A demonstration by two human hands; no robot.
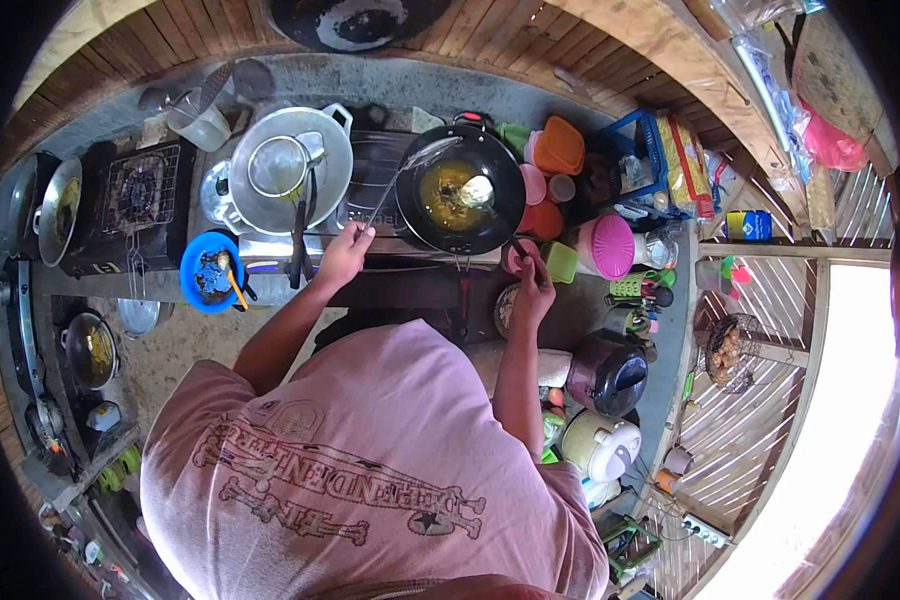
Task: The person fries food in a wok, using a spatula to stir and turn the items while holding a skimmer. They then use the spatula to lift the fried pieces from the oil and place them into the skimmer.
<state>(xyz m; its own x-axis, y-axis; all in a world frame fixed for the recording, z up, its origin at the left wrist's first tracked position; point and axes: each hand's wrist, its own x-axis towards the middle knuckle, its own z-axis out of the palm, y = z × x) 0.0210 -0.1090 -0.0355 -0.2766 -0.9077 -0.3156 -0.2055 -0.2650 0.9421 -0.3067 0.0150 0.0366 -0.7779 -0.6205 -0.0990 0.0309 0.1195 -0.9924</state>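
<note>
A black wok (490, 155) sits on the stove, with yellowish oil and some browned food (450, 208) at its bottom. My left hand (343, 258) is closed on the thin handle of a metal spatula (432, 152), whose head is over the wok's left rim. My right hand (533, 292) grips the dark handle of a ladle (477, 192), its shiny bowl inside the wok over the oil. Left of the wok, a large metal pot (336, 170) carries a round strainer (278, 166) with a black handle.
A blue bowl (190, 270) with dark contents and an orange-handled spoon stands left of my left forearm. Farther left is another burner with a wire grate (142, 190). Plastic containers, including a pink-lidded one (612, 247), crowd the right side beside a rice cooker (610, 445).
</note>
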